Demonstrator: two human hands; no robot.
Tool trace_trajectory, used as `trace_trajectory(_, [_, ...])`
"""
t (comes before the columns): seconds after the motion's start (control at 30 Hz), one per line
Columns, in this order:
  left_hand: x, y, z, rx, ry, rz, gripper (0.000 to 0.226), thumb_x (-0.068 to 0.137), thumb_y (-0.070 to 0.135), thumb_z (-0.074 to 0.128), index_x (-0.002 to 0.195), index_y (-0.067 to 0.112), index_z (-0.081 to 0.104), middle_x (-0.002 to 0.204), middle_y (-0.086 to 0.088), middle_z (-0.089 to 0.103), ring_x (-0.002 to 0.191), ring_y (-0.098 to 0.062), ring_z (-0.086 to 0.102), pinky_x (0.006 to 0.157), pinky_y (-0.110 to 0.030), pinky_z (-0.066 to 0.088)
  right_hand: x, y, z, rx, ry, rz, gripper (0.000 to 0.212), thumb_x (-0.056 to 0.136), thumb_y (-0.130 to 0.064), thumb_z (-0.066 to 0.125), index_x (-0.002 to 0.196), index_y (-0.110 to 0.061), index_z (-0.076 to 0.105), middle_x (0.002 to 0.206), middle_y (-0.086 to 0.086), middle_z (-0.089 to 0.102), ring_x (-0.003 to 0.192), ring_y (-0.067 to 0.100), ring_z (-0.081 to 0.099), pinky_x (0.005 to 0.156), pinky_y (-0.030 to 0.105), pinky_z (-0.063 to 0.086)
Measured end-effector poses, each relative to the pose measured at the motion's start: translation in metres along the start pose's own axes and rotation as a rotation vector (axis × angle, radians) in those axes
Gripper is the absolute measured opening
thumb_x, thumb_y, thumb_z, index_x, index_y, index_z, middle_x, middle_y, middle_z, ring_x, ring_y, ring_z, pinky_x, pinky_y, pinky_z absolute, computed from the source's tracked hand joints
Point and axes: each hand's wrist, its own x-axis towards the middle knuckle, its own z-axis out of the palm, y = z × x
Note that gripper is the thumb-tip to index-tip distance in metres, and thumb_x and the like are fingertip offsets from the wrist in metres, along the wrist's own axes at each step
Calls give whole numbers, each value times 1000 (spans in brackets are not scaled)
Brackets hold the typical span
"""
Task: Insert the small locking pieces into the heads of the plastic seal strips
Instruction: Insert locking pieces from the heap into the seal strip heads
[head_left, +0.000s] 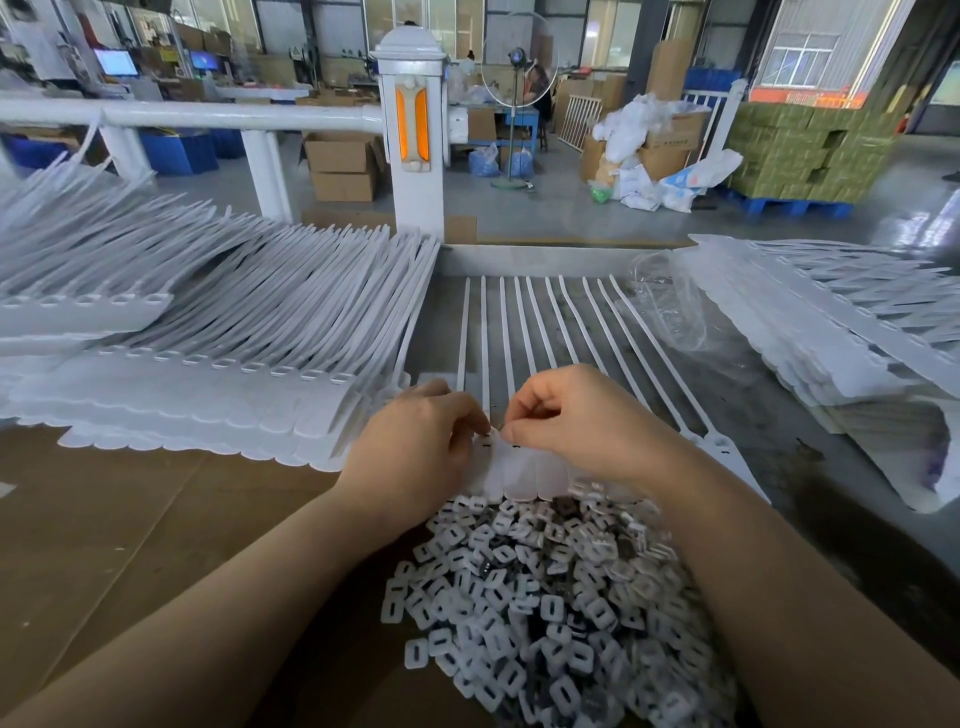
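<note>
The joined row of seal strips (524, 467) lies flat on the bench (779, 415) right in front of you, heads toward you and tails fanned away, which puts the sockets within reach of both thumbs. Your left hand (421, 447) rests on the left end of the heads with fingers curled, apparently steadying them, and your right hand (571, 415) pinches thumb and forefinger together at a head near the middle; whether a locking piece sits between those fingertips is too small to tell. The heap of locking pieces (550, 613) lies just below the heads, between your forearms, probably so that each pick is a short reach. A stack of strips (218, 332) is banked to your left and another stack (841, 332) to your right, with crumpled clear plastic film (670, 306) beside the latter; which stack is finished cannot be judged. Brown cardboard (130, 519) covers the near left. No brand, label or writing on any of these is legible.
</note>
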Motion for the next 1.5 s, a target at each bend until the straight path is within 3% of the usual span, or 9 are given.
trace_trajectory(0.13, [2,3,-2,-228,37,-99,15,93,14,61,95,24,72,88,13,66,74,-1,60,65,-9,44,4,7,-1,135,18,31,7,90,-25,69,83,-28,70,77,-12,73,63,-5,60,66,23,45])
trace_trajectory(0.37, [2,6,-8,-543,-10,-144,9,92,23,65,84,24,70,68,17,63,61,2,53,61,-10,41,7,6,1,240,18,35,11,96,-22,61,90,-25,69,70,-13,71,61,-4,58,62,19,43])
trace_trajectory(0.67, [4,6,-7,-585,-24,-184,15,92,25,65,78,23,70,57,19,56,52,1,45,53,-10,37,5,3,2,206,53,22,11,94,-32,63,87,-28,69,72,-12,68,62,-5,59,67,23,44])
trace_trajectory(0.83, [4,7,-3,-561,-41,-215,18,94,22,63,77,27,68,59,20,59,55,2,48,55,-9,38,3,1,0,149,49,36,13,98,-30,58,89,-25,67,81,-3,68,73,7,60,74,27,50])
trace_trajectory(1.0, [5,6,-5,-628,-43,-235,19,93,20,63,77,26,70,66,11,64,63,-5,52,62,-18,43,4,2,1,154,18,45,15,98,-32,56,90,-26,67,75,-11,64,60,-9,56,66,21,41])
trace_trajectory(1.17, [5,10,-7,-628,-36,-220,17,94,22,62,79,23,70,78,-9,68,66,-24,56,64,-32,48,4,3,-1,244,-4,41,18,99,-29,57,88,-22,69,72,-8,63,67,6,55,68,28,43])
trace_trajectory(1.27, [5,10,-8,-665,-29,-240,15,94,24,60,84,19,71,83,-17,67,73,-32,57,70,-42,49,5,3,-3,361,8,34,20,100,-18,54,88,-18,70,67,-10,63,63,3,53,60,18,42])
trace_trajectory(1.37, [5,10,-8,-681,-26,-253,16,94,26,59,84,18,70,84,-22,64,71,-25,52,69,-36,44,5,2,-5,397,27,26,20,99,-16,55,88,-18,71,66,-11,63,61,2,53,57,14,41])
trace_trajectory(1.5, [5,9,-6,-667,-18,-236,16,95,23,59,84,18,69,81,-15,67,70,-24,56,65,-25,46,4,0,-2,306,33,-4,10,92,-31,65,86,-27,71,65,-16,65,63,-3,57,67,26,47])
